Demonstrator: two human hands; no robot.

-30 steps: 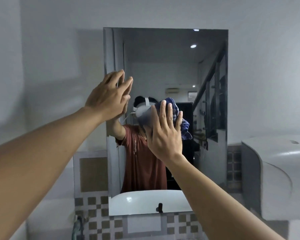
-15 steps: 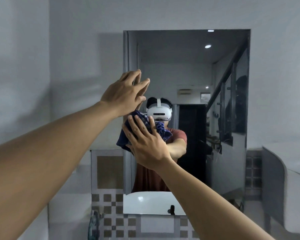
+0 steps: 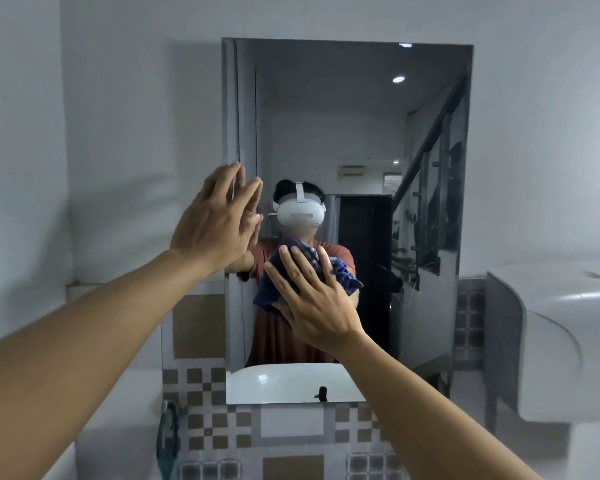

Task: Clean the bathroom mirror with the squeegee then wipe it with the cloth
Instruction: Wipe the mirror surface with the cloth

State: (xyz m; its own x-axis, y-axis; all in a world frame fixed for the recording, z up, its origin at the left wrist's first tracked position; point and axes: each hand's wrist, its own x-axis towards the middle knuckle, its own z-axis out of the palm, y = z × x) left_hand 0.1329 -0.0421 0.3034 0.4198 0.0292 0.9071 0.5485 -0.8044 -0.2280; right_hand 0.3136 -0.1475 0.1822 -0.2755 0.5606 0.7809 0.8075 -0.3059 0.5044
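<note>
The rectangular wall mirror (image 3: 361,116) hangs straight ahead on a grey wall. My right hand (image 3: 312,306) presses a dark blue cloth (image 3: 342,271) flat against the lower middle of the glass, fingers spread over it. Against the mirror's left edge my left hand (image 3: 215,223) rests flat and empty, its fingers apart. No squeegee is in either hand. The glass reflects a person in a red shirt wearing a white headset.
A white basin (image 3: 568,341) juts out from the wall at the right. Brown-and-white checked tiles (image 3: 291,427) run below the mirror. A teal object (image 3: 168,434), too blurred to identify, hangs low on the left.
My right hand swept the cloth left across the glass, then back right and lower. The left hand stayed at the mirror's left edge. My view shifted, so the mirror sits further right.
</note>
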